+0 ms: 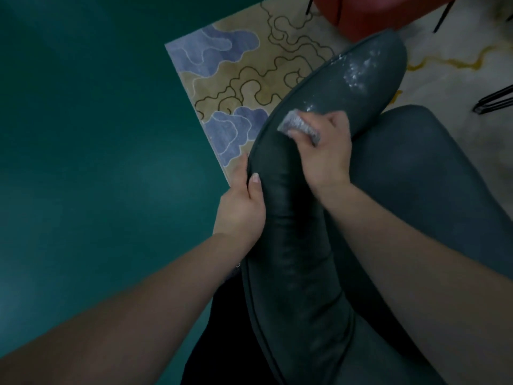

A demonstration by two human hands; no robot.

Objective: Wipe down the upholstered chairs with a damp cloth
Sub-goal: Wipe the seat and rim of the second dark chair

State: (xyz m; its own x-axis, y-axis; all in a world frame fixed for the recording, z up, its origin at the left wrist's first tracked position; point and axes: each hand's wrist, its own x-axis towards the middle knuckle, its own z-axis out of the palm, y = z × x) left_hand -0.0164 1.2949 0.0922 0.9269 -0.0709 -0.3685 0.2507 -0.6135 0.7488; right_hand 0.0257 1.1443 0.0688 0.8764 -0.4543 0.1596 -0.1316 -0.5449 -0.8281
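A dark teal upholstered chair [294, 245] fills the lower right, seen from above its curved backrest. White specks and smears [358, 70] dot the far end of the backrest top. My right hand [324, 151] grips a small grey cloth [297, 123] and presses it onto the backrest top, just short of the specks. My left hand [241, 209] holds the backrest's outer edge, thumb on top and fingers wrapped round the back. The seat [410, 173] lies to the right of my right arm.
A patterned rug [236, 70] in beige and lilac lies beyond the chair on a teal floor [97, 134]. A red chair [369, 15] stands at the top right. Thin black metal legs [494, 101] show at the right edge.
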